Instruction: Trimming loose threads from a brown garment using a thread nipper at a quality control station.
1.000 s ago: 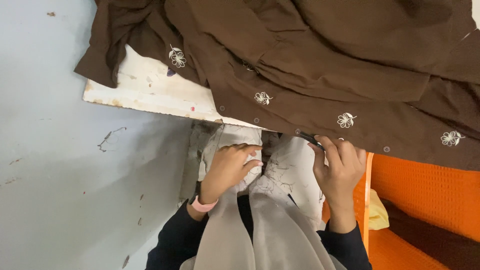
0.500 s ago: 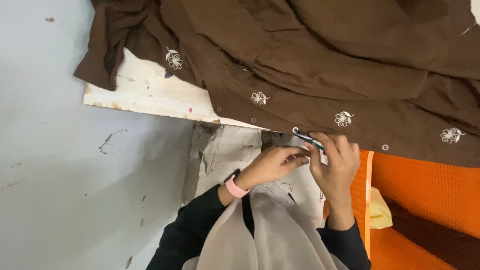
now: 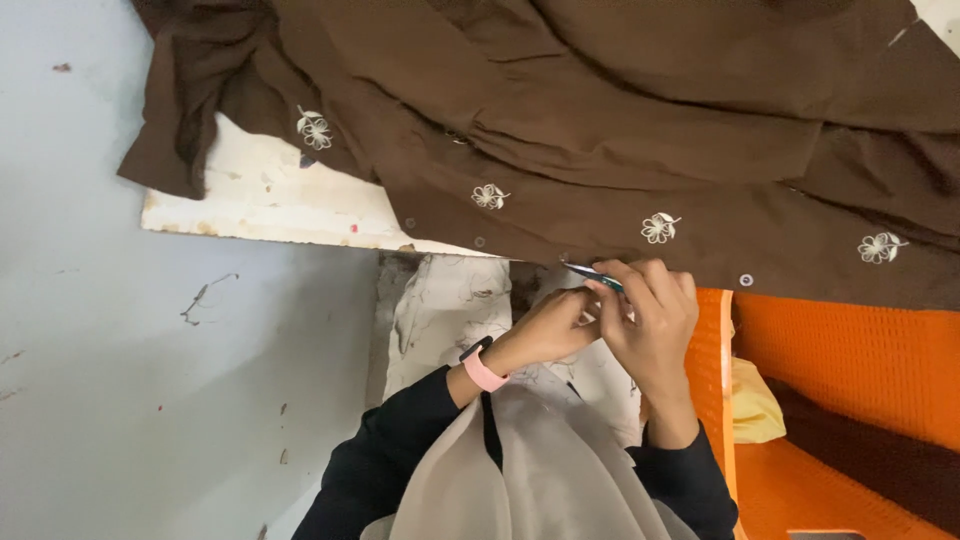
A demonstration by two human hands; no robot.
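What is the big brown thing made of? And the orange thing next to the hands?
The brown garment looks like soft woven cloth, matte, since it folds and drapes; its small pale flowers look stitched on. The orange crate seems to be hard moulded plastic, judging by its stiff mesh pattern. The little tool in the right hand looks like shiny metal, though it is too small to be sure.

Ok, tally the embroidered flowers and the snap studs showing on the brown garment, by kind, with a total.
White embroidered flowers on the brown garment: 4, the first near
Small round snap studs along its lower edge: 4 clearly visible, one at
Total: 8
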